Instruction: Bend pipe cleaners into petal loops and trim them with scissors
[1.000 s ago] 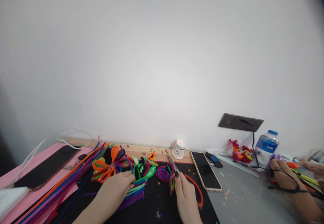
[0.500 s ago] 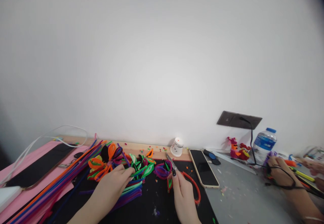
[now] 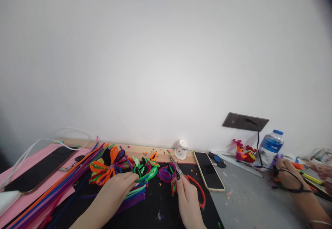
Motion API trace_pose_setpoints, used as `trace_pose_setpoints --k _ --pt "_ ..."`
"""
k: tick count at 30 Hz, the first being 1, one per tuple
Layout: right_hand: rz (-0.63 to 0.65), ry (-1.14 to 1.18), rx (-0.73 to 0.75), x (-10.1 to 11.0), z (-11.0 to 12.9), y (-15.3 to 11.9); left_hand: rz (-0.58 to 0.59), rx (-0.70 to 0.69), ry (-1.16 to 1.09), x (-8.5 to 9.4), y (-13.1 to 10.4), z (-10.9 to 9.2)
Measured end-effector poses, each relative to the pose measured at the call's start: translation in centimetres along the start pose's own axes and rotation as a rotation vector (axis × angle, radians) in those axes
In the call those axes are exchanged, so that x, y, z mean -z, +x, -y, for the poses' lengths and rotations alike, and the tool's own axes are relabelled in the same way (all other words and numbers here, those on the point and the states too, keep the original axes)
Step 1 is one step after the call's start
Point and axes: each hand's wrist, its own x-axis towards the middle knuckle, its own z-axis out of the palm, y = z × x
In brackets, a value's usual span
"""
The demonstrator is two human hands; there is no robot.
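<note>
My left hand lies over a bundle of cut pipe cleaners in purple, blue and mint. Its fingers are pressed together at the pile; what is between them is hidden. Beside it are an orange pipe-cleaner flower and green looped petals. My right hand pinches a small green-and-orange pipe-cleaner loop, partly covered by the fingertips. Scissors with orange handles lie just beyond this hand, blades toward the wall. A purple looped piece rests between my hands on the black mat.
Long pipe cleaners lie at left on pink sheets, near a dark phone. A white paper cup and a phone are at the centre right. Further right are small figures, a bottle and another person's hand.
My hands hold almost the same places, with only a very slight shift of the left one. The other person's arm at the right moves a little.
</note>
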Motion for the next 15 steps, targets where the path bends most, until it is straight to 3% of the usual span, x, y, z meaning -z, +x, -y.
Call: trace_pose_setpoints --k 5,15 --pt "-0.033 -0.013 0.03 0.06 0.09 -0.01 0.125 0.033 -0.11 0.06 0.16 -0.41" --pt "0.016 -0.078 0.028 -0.23 0.0 -0.05 0.086 -0.002 -0.126 -0.82 -0.18 -0.92"
